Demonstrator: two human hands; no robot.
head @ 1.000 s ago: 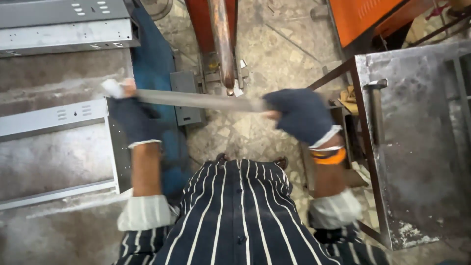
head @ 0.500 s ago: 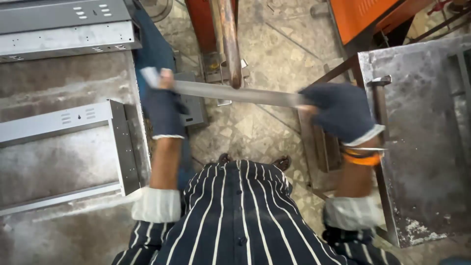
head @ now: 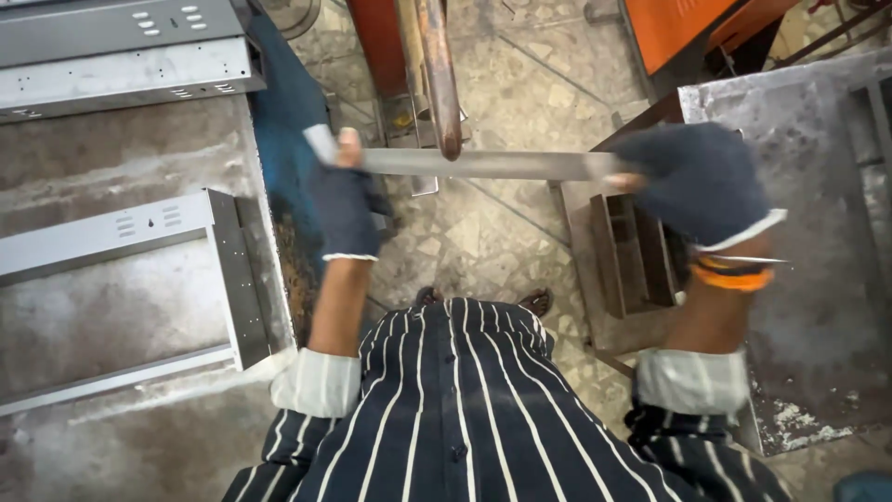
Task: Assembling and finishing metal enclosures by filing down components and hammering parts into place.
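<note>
Both gloved hands hold a long flat metal strip (head: 474, 165) level across the middle of the frame: the left hand (head: 342, 206) has its fingers closed around the left end, and the right hand (head: 699, 181) is wrapped around the right end. The strip hangs over the open stone floor (head: 506, 242), between the edge of the grey workbench (head: 111, 316) at the left and the edge of the metal table (head: 818, 307) at the right. A rusty pipe (head: 437, 74) crosses just above it at the top centre.

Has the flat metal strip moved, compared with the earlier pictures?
Yes. The metal strip, held by the left hand and right hand, has shifted right: it now reaches the steel table on the right.
</note>
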